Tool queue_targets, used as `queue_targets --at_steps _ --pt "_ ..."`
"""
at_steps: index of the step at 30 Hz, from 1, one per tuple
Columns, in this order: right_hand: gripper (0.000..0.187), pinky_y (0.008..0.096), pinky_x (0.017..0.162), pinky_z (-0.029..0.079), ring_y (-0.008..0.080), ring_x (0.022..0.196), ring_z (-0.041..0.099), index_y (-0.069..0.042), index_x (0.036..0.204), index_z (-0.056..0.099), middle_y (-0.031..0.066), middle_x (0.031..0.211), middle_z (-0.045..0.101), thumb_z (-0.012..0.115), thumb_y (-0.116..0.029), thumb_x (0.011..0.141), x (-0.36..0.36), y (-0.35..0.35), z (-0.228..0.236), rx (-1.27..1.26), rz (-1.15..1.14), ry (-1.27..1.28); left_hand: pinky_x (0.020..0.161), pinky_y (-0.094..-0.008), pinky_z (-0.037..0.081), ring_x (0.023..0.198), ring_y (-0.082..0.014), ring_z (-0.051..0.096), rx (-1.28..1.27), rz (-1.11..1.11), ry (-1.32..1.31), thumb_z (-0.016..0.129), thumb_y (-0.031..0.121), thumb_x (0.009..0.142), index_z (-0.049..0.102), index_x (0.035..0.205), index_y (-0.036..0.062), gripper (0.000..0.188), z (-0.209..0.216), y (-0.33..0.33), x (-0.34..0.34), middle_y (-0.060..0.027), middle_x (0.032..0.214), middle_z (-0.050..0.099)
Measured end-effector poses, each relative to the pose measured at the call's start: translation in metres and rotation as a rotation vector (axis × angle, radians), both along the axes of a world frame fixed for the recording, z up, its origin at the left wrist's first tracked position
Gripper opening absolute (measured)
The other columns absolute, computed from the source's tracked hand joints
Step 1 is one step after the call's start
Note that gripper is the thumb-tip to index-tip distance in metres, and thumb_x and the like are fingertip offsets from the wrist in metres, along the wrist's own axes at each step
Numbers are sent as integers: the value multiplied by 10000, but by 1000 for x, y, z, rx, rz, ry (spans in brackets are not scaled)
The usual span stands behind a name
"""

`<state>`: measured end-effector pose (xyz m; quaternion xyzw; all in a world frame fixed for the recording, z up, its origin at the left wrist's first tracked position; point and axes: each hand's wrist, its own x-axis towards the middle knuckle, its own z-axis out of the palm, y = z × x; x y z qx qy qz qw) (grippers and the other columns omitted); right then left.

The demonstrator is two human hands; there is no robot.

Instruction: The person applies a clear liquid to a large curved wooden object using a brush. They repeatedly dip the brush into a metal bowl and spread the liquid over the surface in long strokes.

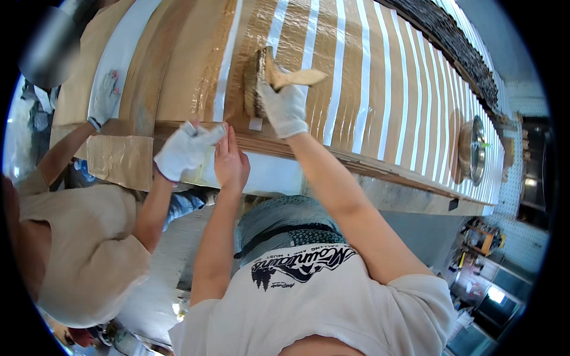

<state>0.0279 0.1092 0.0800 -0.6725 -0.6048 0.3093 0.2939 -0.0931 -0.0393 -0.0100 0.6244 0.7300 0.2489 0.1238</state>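
Fingers of the gloved right hand (284,110) clamp a brush (259,83) at twelve o'clock, over white-striped brown sheets (350,77). The left hand (230,166), fingers together, sits toward ten, perhaps touching a co-worker's gloved hand (187,148); metal bowl (473,151) at three.

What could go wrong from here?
- Hand clash: a co-worker's gloved hand is right up against the bare left hand; either could bump the other. Contact itself is unclear.
- Smearing: the right hand grips the wide brush low, close to the glossy, wet-looking striped sheets, so the glove might drag on them.
- Bowl: the metal bowl rests on those sheets; a tug on them might shift it.
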Motion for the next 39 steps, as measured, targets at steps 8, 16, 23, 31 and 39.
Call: queue_targets --at_steps 8,16,23,31,39 --pt "351 365 801 534 207 818 684 15 1131 681 107 889 733 708 -239 891 209 -40 -24 332 -240 -179 1140 -413 354 1431 -340 359 41 -49 14 560 37 824 306 1511 -48 737 -7 -17 11 -163 1607 275" --pt "359 389 712 531 238 765 667 -18 997 713 141 855 719 708 -353 867 82 -25 22 70 -170 111 1151 -444 321 1418 -394 347 129 37 52 587 34 816 346 1479 -71 713 8 2 45 -217 1549 324" --pt "489 453 790 540 374 924 687 -62 1072 724 235 955 702 668 -490 841 91 -17 -21 151 -75 -33 1172 -409 307 1436 -349 335 -55 55 212 593 24 798 310 1501 -56 762 0 5 33 -191 1573 304" --pt "416 485 833 533 399 983 664 -103 1126 681 217 1037 696 655 -419 856 365 -47 -14 -63 -468 -117 1186 -420 288 1444 -382 308 -42 51 132 620 78 824 312 1499 -54 753 2 6 55 -210 1588 271" --pt "472 474 902 506 414 1056 630 -55 1173 631 242 1091 670 673 -403 857 441 -74 6 25 -461 79 1049 -451 405 1245 -391 507 129 -148 5 616 105 914 499 1383 -26 501 41 -8 206 -226 1326 548"
